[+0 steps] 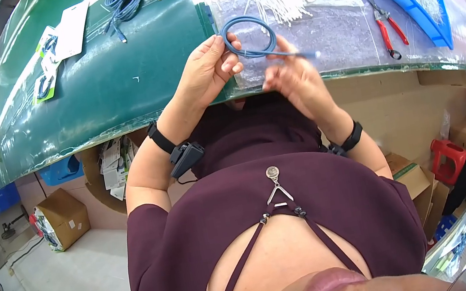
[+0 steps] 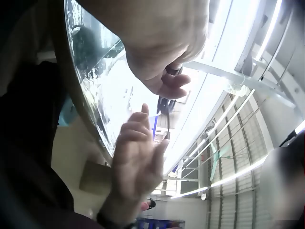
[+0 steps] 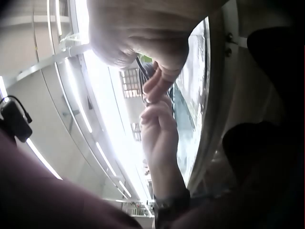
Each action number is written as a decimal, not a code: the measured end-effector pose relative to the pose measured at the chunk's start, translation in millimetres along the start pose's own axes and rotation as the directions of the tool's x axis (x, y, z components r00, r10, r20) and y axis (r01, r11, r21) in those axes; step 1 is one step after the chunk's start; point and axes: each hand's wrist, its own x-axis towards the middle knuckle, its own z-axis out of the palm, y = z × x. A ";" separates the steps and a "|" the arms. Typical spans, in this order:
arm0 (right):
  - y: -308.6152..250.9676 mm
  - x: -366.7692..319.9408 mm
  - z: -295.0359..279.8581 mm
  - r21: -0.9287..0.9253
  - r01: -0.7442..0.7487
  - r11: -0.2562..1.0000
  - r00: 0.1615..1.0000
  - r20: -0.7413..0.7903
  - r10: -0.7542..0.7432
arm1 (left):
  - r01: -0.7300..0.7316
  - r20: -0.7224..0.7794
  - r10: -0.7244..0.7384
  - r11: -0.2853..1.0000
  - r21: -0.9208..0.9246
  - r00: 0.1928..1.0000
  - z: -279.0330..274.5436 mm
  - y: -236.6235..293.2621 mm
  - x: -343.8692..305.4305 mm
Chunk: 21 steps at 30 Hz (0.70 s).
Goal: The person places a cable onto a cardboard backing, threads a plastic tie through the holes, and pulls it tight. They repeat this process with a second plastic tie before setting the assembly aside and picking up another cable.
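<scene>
A blue-grey cable (image 1: 257,54), wound into a small round coil, is held up over the table's near edge. My left hand (image 1: 207,69) pinches the coil's left side between thumb and fingers. At the coil's right, my right hand (image 1: 300,79) is blurred, and the cable's loose tail crosses its raised fingers, ending in a pale connector (image 1: 316,54). From the left wrist, my right hand (image 2: 134,155) shows its palm, its thumb beside the tail and its fingers spread away from the thumb. Seen from the right wrist, the coil is mostly hidden behind the fingers.
White plastic ties (image 1: 278,4) lie fanned out behind the coil. Red-handled cutters (image 1: 390,32) are at the right, beside a blue tray (image 1: 442,38) of white strands. More cables (image 1: 125,3) and carded packages (image 1: 46,83) lie on the green mat (image 1: 115,97) at left.
</scene>
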 end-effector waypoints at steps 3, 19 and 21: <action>-14.2 7.3 -14.5 -0.070 -0.020 0.997 0.999 0.031 0.022 | 0.038 -0.058 -0.030 0.990 0.138 0.998 7.4 -3.6 -0.1; -31.2 28.8 -15.6 -0.635 -0.115 0.764 0.972 0.087 0.219 | 0.114 -0.064 -0.095 0.893 0.436 0.993 10.3 -3.5 1.0; -29.6 33.5 -16.6 -0.720 -0.046 0.692 0.991 0.057 0.125 | 0.169 -0.113 -0.128 0.829 0.532 0.985 15.4 -3.6 3.1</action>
